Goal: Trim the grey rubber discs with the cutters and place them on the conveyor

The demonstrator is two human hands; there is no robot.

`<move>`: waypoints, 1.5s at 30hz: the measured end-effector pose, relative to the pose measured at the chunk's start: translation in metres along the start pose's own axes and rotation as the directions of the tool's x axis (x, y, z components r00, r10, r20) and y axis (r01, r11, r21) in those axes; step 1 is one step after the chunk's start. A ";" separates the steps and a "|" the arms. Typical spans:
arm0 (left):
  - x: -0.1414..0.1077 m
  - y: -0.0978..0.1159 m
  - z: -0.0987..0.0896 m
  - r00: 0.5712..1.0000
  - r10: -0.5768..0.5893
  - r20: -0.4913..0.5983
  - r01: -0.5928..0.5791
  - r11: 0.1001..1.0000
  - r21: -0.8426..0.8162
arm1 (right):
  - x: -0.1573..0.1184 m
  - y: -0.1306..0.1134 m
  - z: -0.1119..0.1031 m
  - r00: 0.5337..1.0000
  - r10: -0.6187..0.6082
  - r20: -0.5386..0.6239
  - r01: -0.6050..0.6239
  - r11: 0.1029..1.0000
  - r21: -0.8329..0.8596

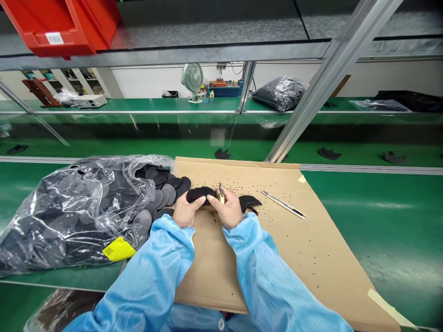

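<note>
My left hand is closed on a dark, curved black part, held above the cardboard sheet. My right hand pinches a small pale-yellow tool with a metal tip against the right end of that part; its exact kind is hard to make out. Both thumbs press near each other on the near side. Just right of my right hand, another curved black piece lies on the cardboard. Tiny black bits are scattered around. Farther right rests a slim metal cutter knife.
At left, a clear plastic bag spills black discs toward the cardboard. Several curved black pieces lie on the green belt beyond. A slanted metal post rises at right, and a red bin sits overhead.
</note>
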State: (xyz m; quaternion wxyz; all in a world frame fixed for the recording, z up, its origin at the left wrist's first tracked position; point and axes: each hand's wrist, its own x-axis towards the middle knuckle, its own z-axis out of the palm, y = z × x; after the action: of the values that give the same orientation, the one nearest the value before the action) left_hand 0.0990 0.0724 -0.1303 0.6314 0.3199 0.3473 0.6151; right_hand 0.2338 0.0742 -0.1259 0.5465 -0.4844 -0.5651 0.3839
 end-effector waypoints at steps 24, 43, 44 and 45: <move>0.006 0.004 -0.012 0.926 -0.355 0.132 0.376 0.900 -0.220 | -0.008 -0.006 0.004 0.985 -0.159 0.070 0.157 0.987 0.038; 0.000 0.005 -0.003 0.920 -0.391 0.033 0.390 0.900 -0.197 | -0.011 -0.016 0.001 0.849 -0.497 0.179 0.528 0.800 -0.286; -0.001 0.005 -0.003 0.910 -0.414 0.024 0.410 0.892 -0.189 | -0.011 -0.015 0.000 0.849 -0.493 0.188 0.528 0.799 -0.287; -0.002 0.005 -0.003 0.903 -0.430 0.012 0.425 0.888 -0.174 | -0.012 -0.014 0.000 0.852 -0.486 0.193 0.523 0.803 -0.285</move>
State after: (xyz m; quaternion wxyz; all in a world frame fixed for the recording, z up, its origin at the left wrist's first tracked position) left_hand 0.0932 0.0704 -0.1276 0.7717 0.1715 0.3631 0.4931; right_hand 0.2312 0.0597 -0.1151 0.5087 -0.3782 -0.7585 0.1514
